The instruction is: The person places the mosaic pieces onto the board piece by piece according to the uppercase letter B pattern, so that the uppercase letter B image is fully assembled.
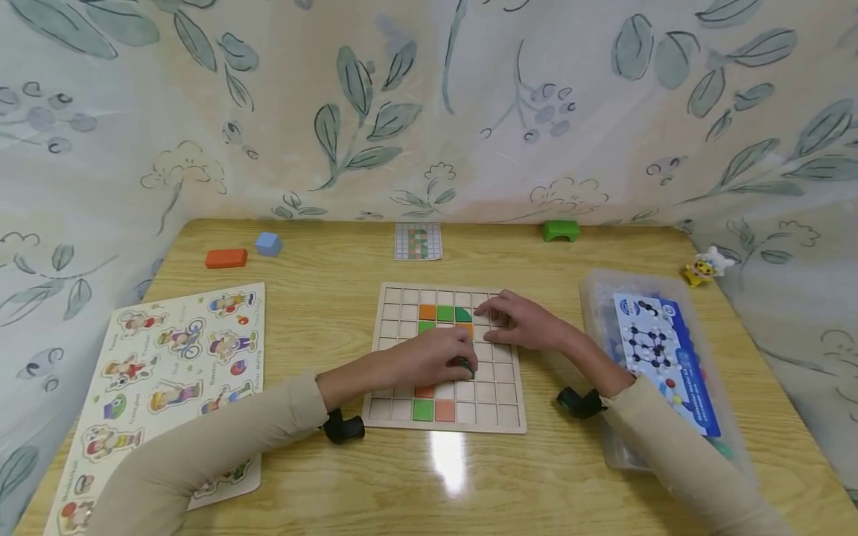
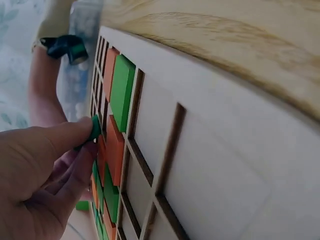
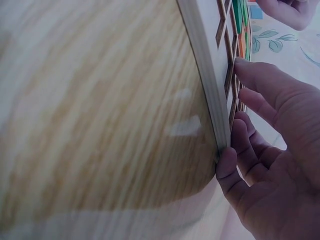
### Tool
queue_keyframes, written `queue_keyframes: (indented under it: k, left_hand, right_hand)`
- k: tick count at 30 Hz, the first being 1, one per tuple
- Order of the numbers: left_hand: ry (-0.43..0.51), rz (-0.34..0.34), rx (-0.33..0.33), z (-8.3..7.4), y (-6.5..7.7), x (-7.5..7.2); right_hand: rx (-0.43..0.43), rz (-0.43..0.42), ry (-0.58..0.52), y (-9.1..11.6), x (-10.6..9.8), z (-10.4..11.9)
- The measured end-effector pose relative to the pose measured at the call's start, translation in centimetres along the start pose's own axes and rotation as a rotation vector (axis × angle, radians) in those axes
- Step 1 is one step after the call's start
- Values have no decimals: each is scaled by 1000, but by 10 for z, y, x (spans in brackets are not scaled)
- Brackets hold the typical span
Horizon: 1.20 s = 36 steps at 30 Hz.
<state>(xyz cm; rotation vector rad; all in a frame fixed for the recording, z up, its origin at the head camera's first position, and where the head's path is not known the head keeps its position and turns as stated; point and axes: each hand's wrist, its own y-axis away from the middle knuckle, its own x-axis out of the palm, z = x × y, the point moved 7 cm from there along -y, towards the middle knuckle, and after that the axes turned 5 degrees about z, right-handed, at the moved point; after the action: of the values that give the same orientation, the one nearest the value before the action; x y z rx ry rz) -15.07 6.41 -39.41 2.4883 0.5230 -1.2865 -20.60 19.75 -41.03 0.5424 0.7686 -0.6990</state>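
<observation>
A wooden grid board [image 1: 496, 372] lies mid-table, with coloured tiles in its middle columns. Between thumb and fingers, my left hand [image 1: 429, 356] pinches a small dark green tile [image 2: 95, 128] over the board. My right hand [image 1: 526, 321] rests at the board's right side, fingers loosely bent, fingertips touching the grid and edge, holding nothing. In the top tile row are an orange tile [image 1: 427, 312], a green tile [image 1: 445, 313] and a dark green curved tile [image 1: 463, 315]. A green tile [image 1: 423, 410] and a salmon tile [image 1: 445, 410] sit lowest. My left hand hides some middle cells.
A card with a printed grid pattern [image 1: 418, 242] lies behind the board. At left is a picture puzzle board [image 1: 154, 357]; at right, a lidded plastic box [image 1: 660, 357]. Toward the back are a red block [image 1: 226, 258], blue block [image 1: 269, 244], green arch [image 1: 561, 231] and small figurine [image 1: 707, 266].
</observation>
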Motion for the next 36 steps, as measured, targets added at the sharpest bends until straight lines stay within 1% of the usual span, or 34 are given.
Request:
queue_keyframes:
  k: [6, 10, 15, 18, 20, 22, 25, 27, 29, 31, 33, 36]
  left_hand:
    - [-80, -49, 16, -6, 3, 0]
    - [-148, -83, 26, -7, 5, -1]
    - [-213, -104, 55, -9, 9, 0]
    - [-212, -116, 47, -8, 14, 0]
    - [-193, -136, 31, -7, 21, -3]
    - [-156, -161, 8, -4, 34, -10]
    - [-92, -189, -25, 5, 60, -23]
    - [-45, -195, -54, 15, 81, -30]
    - [2, -199, -91, 28, 104, -34]
    - [49, -218, -132, 44, 126, -36]
    - [103, -252, -167, 59, 147, -35]
    - [167, -324, -197, 74, 173, -32]
  right_hand:
    - [15, -1, -18, 2, 0, -1]
    - [7, -5, -12, 1, 0, -2]
    - [0, -11, -5, 0, -1, -1]
    - [-3, -15, -4, -1, -1, -1]
    - [-8, -10, -10, -1, 0, 0]
    - [-7, -3, -13, -2, 1, 0]
    - [12, 12, -24, -2, 1, -1]
    - [33, 16, -23, -1, 1, -2]
    - [44, 19, -22, -1, 0, -2]
    - [49, 19, -19, -2, 0, -1]
    - [40, 20, -14, -2, 0, 0]
    - [34, 18, -22, -3, 1, 1]
